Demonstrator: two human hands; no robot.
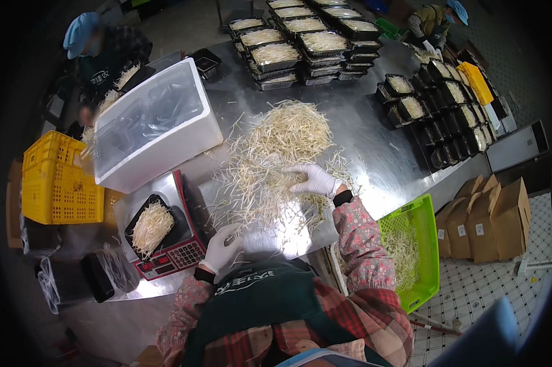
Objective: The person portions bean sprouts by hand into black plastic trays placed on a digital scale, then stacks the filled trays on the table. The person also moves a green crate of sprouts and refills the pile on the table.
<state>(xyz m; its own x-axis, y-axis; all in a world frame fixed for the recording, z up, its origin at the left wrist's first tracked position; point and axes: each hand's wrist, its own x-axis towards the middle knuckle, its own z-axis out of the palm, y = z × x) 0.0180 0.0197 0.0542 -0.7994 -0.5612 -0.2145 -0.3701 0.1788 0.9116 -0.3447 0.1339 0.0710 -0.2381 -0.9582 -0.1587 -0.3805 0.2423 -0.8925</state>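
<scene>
A loose heap of bean sprouts [291, 131] spreads across the metal table in front of me. My right hand [316, 181], in a white glove, is at the heap's near right side, its fingers stretched out and apart over the sprouts. My left hand [223, 248], also gloved, hovers by the table's near edge beside the scale, fingers loosely curved with nothing visible in them. On the red and silver scale [177, 255] sits a black tray [174, 223] piled with bean sprouts [152, 229].
A white foam box [184, 144] of clear lids stands left, near yellow crates [65, 183]. Filled trays [306, 43] are stacked at the back, more trays [456, 113] at right. A green crate [432, 244] of sprouts sits right of me. Two co-workers [105, 61] stand across.
</scene>
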